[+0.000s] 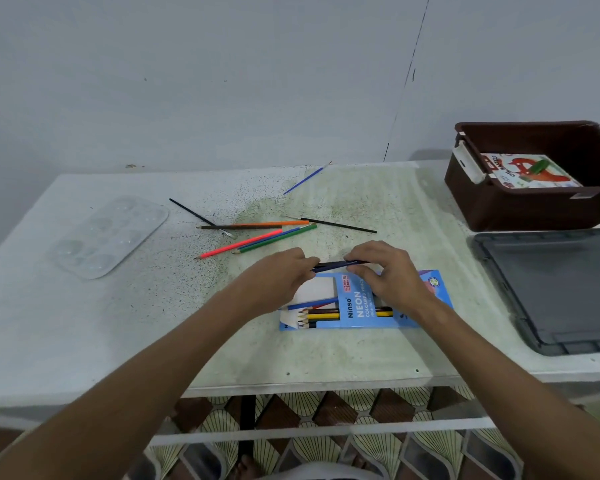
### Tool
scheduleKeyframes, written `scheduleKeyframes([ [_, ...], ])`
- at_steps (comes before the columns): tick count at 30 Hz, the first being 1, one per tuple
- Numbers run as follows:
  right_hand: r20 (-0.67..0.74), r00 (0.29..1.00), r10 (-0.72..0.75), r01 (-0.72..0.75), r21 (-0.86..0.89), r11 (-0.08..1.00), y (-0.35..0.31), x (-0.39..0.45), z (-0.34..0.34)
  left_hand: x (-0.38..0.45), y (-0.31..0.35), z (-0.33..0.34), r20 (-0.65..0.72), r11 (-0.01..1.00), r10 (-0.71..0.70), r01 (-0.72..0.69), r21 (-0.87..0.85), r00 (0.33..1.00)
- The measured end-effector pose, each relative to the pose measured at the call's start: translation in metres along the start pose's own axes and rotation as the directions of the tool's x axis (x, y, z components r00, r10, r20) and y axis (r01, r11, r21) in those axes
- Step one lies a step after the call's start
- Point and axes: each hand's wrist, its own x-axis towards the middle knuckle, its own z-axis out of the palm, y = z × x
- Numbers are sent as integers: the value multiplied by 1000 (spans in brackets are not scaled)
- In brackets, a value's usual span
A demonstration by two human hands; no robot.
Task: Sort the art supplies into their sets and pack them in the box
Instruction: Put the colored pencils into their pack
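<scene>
My left hand (284,271) and my right hand (388,271) both pinch a dark blue pencil (336,264), held level just above the blue Ninso Neon coloured-pencil pack (357,306). The pack lies flat near the table's front and holds several pencils. Loose orange, brown, pink, blue and green pencils (257,237) lie in a bunch behind my hands. Thin black brushes (201,218) (340,225) lie on either side of that bunch, and a blue brush (305,178) lies near the back edge. The brown box (520,209) at the right holds an oil pastels pack (530,171).
A clear plastic paint palette (108,237) rests on the table's left side. A grey box lid (555,289) lies flat at the right, in front of the brown box. The table's front edge (291,386) runs below the pencil pack; a wall stands behind.
</scene>
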Motion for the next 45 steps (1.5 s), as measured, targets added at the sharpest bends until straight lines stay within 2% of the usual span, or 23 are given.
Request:
scheduleKeyframes([
  [3,86,995,53,-55,12,998,-1,-2,-2,-16,-10,3,-65,992,-60,52,-114,996],
  [6,275,949,156,-146,-55,988,2,-7,-9,-35,-25,5,-96,987,-98,85,-140,991],
  [8,404,892,204,-168,-123,978,4,-11,-12,-45,-34,5,-60,985,-113,104,-141,992],
  [11,482,855,191,-115,-183,976,6,-13,-11,-51,-40,6,19,986,-117,118,-121,993],
  [15,486,857,168,-97,-168,981,8,-12,-9,-47,-33,7,44,991,-117,120,-63,992],
  [20,444,881,166,-108,-154,982,10,-14,-6,-29,-19,3,13,986,-77,74,153,997],
  [24,426,891,159,-102,-153,983,9,-14,-5,-15,-12,5,-20,968,22,-17,251,1000],
  [30,421,894,153,-98,-150,984,9,-16,-4,3,-12,13,15,998,-52,52,18,999],
  [36,402,905,140,-76,-171,982,12,-16,-2,14,4,20,110,999,-32,31,12,993],
  [38,392,910,137,-76,-165,983,12,-17,-2,14,9,24,78,999,-35,38,-39,996],
  [41,385,914,129,-75,-152,986,12,-17,-1,3,4,20,-62,988,-55,45,-147,997],
  [43,387,913,130,-78,-148,986,13,-18,-1,-8,-5,15,-54,992,-14,7,-124,998],
  [45,388,912,133,-77,-155,985,14,-18,-1,-17,-12,12,14,998,32,-31,-50,999],
])
